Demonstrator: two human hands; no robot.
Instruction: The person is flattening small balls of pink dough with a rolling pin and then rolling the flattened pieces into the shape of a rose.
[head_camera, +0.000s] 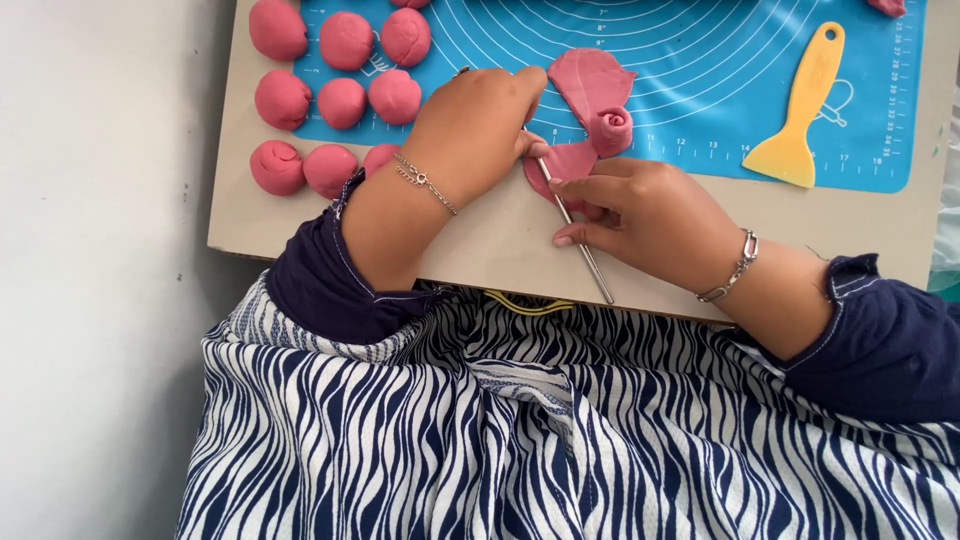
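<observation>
Fingers first: the right hand (650, 215) has its fingers (580, 237) closed narrow around a thin metal rod (585, 250), pinching it near the upper end so the rod slants down toward the near edge of the board; the rod's top end is hidden between the two hands, so I cannot tell just where it meets the dough. The left hand (475, 125) curls over from the other side, fingertips pressed down on the pink dough piece (590, 105), holding it rather than spread wide; that piece lies half on the blue mat (700, 70), half on the bare board (500, 240), with one flat petal-like flap opened out and a small rolled spiral at its middle. As far as it looks, this one is partly shaped: a roll formed, the flaps around it not yet closed in. Further out on the left, nine pink dough balls (345, 100) sit in three rows, smooth and uncut, so I judge most of the batch is still waiting; a yellow scraper (800, 110) lies untouched on the mat to the right; the board rests across the person's lap, over a striped garment (560, 440).
</observation>
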